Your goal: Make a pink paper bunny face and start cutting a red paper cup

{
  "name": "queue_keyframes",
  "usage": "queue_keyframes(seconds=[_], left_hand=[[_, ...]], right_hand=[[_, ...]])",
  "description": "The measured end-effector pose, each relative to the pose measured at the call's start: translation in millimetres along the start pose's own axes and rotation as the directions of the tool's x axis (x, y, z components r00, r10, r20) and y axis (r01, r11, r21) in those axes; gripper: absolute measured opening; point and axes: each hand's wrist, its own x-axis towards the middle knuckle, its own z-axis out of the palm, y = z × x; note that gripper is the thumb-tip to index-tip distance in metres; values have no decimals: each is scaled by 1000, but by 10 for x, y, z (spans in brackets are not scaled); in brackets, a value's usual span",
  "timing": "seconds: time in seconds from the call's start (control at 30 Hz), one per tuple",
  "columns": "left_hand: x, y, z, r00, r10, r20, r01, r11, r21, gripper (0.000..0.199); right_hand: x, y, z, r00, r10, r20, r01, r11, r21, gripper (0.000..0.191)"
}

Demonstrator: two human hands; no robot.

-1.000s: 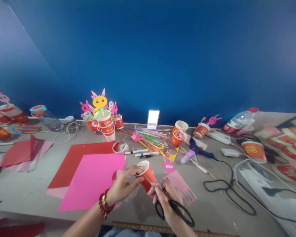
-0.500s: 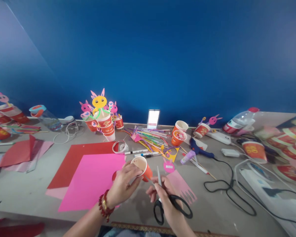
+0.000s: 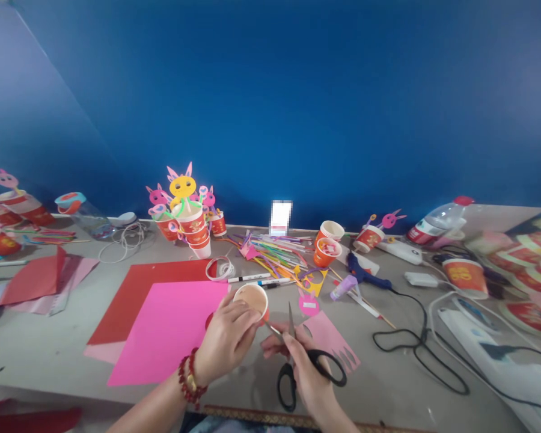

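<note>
My left hand [image 3: 229, 334] grips a red paper cup [image 3: 252, 294] by its near side, with its open mouth tilted toward me. A bead bracelet is on that wrist. In my right hand [image 3: 300, 355] are black-handled scissors [image 3: 287, 388], held around the pivot with the blades spread apart. One blade tip points at the cup's lower right wall; whether it touches or pierces the wall I cannot tell. Beside the right hand lies a pink paper [image 3: 331, 337] with cut-out notches, and above it a small pink rabbit-head cutout [image 3: 308, 304].
Bright pink [image 3: 171, 331] and red sheets [image 3: 117, 300] lie at left. Markers [image 3: 252, 277], a tape roll [image 3: 220, 269] and a pile of pipe cleaners [image 3: 279, 252] are behind the cup. A glue gun [image 3: 365, 273] trails its cord rightward. Decorated cups [image 3: 192, 222] stand by the wall.
My left hand has shifted the cup slightly left and turned its mouth more toward me. The right hand with the scissors has moved a little left, its blades still apart.
</note>
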Motion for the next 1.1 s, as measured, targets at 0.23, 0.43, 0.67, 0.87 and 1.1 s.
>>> queue_keyframes(seconds=[0.23, 0.43, 0.67, 0.87, 1.1], left_hand=[[14, 76, -4, 999, -39, -3, 39, 999, 23, 18], [-19, 87, 53, 999, -43, -10, 44, 988, 147, 20], [1, 78, -21, 997, -64, 51, 57, 990, 127, 17], [23, 48, 37, 993, -89, -71, 89, 996, -2, 15], [12, 50, 97, 972, -117, -205, 110, 993, -45, 24]], right_hand=[[25, -150, -98, 982, -86, 166, 139, 929, -344, 31], [49, -1, 124, 995, 87, -50, -76, 978, 196, 33], [75, -19, 12, 999, -13, 36, 14, 999, -43, 34], [57, -162, -87, 971, -170, 169, 229, 867, -442, 33], [45, -75, -33, 959, -270, 89, 277, 818, -504, 32]])
